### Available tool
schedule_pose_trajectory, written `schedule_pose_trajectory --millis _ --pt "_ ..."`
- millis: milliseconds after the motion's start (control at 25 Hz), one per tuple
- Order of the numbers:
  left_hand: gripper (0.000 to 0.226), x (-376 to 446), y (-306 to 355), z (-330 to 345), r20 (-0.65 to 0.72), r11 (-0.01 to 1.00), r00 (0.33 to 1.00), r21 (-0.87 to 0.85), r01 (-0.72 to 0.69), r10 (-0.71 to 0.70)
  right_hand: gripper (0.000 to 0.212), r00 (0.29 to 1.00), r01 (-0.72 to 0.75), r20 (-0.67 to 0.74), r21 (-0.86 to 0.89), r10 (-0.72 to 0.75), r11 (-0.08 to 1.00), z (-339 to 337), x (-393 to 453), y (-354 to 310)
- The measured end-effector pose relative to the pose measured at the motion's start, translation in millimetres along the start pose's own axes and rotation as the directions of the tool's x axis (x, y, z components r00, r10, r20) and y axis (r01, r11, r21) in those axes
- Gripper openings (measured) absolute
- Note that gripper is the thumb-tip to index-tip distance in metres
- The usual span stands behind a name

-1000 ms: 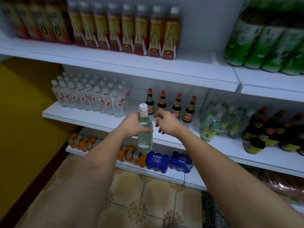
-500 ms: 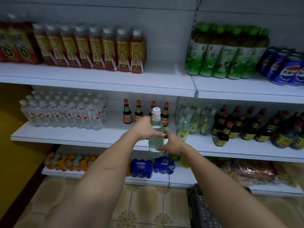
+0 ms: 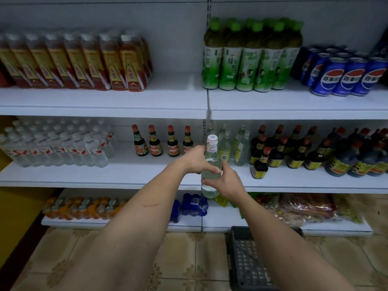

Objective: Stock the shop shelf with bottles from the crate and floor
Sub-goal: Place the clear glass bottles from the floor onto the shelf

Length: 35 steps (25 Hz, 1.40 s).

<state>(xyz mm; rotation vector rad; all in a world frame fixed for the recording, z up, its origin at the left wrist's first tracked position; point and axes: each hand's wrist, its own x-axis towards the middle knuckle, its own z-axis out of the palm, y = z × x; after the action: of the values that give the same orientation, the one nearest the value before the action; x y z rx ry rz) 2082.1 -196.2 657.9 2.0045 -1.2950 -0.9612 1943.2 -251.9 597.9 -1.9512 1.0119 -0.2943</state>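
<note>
I hold a clear glass bottle [image 3: 210, 158] with a white and red cap upright in front of the middle shelf [image 3: 147, 175]. My left hand [image 3: 197, 160] grips its upper body from the left. My right hand [image 3: 225, 180] wraps its lower body from the right. The bottle's base hangs below the shelf's front edge, in line with a group of similar clear bottles [image 3: 233, 143] standing just behind it. A dark plastic crate [image 3: 249, 261] sits on the tiled floor below my right forearm; its contents are hidden.
On the middle shelf stand water bottles [image 3: 56, 145] at left, several small sauce bottles [image 3: 163, 141] in the centre and dark sauce bottles [image 3: 315, 152] at right. The top shelf carries tea bottles, green bottles [image 3: 249, 57] and blue cans. Packs lie on the bottom shelf.
The view has swung right along the shelves. My right hand, apart from the bottle a second ago, has closed on its lower body. The bottle now sits in front of the similar clear bottles.
</note>
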Motion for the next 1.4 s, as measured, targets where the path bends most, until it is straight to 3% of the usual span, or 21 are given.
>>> schedule_pose_trajectory --millis 200,360,600,840,1080,1160,1320,1400 --pt "0.041 38.0 55.9 15.6 -0.048 1.0 0.999 -0.027 -0.007 0.006 0.071 0.999 -0.036 0.034 -0.089 0.039 0.995 -47.1 6.0 56.6" --pt "0.03 71.0 78.5 33.0 -0.033 0.978 0.999 0.209 -0.027 0.034 0.065 0.995 -0.074 0.064 -0.109 0.081 0.991 -64.7 23.1 89.7" --pt "0.036 137.6 67.5 47.0 -0.019 0.885 0.993 0.456 -0.096 0.117 0.059 0.985 -0.151 0.077 -0.074 0.156 0.986 -61.4 85.6 110.1" --pt "0.03 238.0 15.4 45.3 0.071 0.882 0.992 0.455 -0.124 0.103 0.062 0.965 -0.253 -0.056 0.032 0.255 0.967 -30.7 179.0 136.5" --pt "0.022 314.1 -35.1 53.2 0.157 0.86 0.983 0.484 -0.162 0.097 0.063 0.959 -0.279 -0.05 0.007 0.279 0.96 1.0 259.3 169.0" --pt "0.017 328.7 -49.8 54.5 0.164 0.863 0.983 0.483 -0.149 0.078 0.064 0.959 -0.279 -0.044 0.003 0.279 0.96 9.4 272.8 175.4" --pt "0.033 346.3 -71.7 48.6 0.216 0.91 0.975 0.412 -0.04 -0.055 0.063 0.966 -0.254 -0.051 0.002 0.254 0.967 21.1 290.1 181.0" --pt "0.019 347.0 -72.2 45.8 0.205 0.919 0.977 0.393 -0.031 -0.054 0.063 0.968 -0.248 -0.05 0.004 0.248 0.969 22.9 292.9 179.4"
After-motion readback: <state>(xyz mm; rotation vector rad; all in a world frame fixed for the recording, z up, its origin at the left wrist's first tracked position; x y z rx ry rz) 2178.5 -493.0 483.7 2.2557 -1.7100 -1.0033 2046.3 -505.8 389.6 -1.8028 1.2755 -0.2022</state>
